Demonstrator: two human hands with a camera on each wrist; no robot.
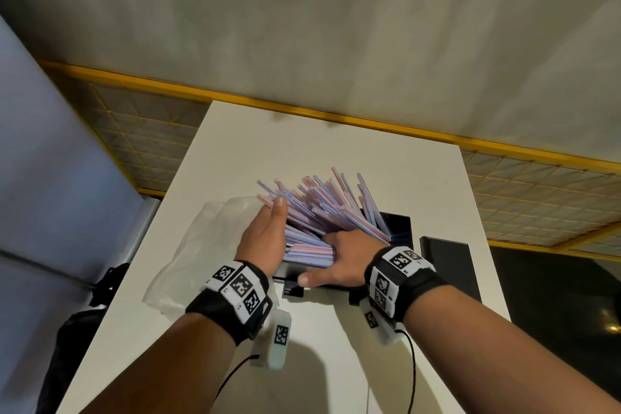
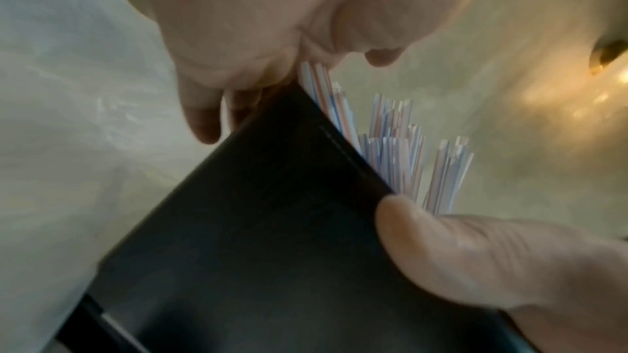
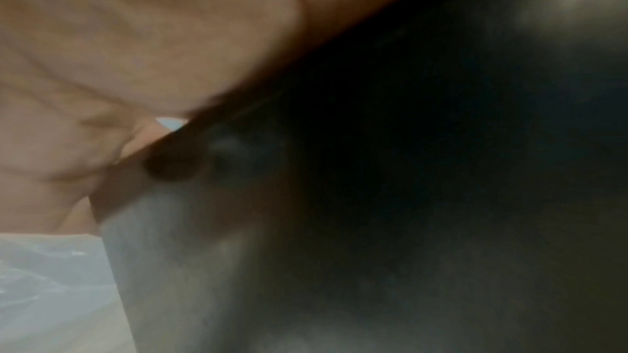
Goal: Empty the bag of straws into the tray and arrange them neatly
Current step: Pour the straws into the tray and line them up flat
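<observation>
A heap of thin red-, blue- and white-striped straws [image 1: 322, 208] lies in a black tray [image 1: 400, 228] and fans out over its far rim. My left hand [image 1: 265, 232] lies flat, fingers straight, against the heap's left side. My right hand [image 1: 339, 262] rests on the straws' near ends, thumb stretched along the tray's near wall, fingertips hidden among the straws. The empty clear bag [image 1: 201, 239] lies crumpled to the left. The left wrist view shows my palm [image 2: 238, 23], the tray wall [image 2: 271, 224] and straw ends [image 2: 401, 149]. The right wrist view is blurred and mostly dark.
The white table [image 1: 336, 144] is narrow, with edges close on the left and right. A flat black panel [image 1: 450, 265] lies just right of the tray. A small black piece [image 1: 292, 289] sits at the tray's near left corner. Behind the table runs a yellow-trimmed wall.
</observation>
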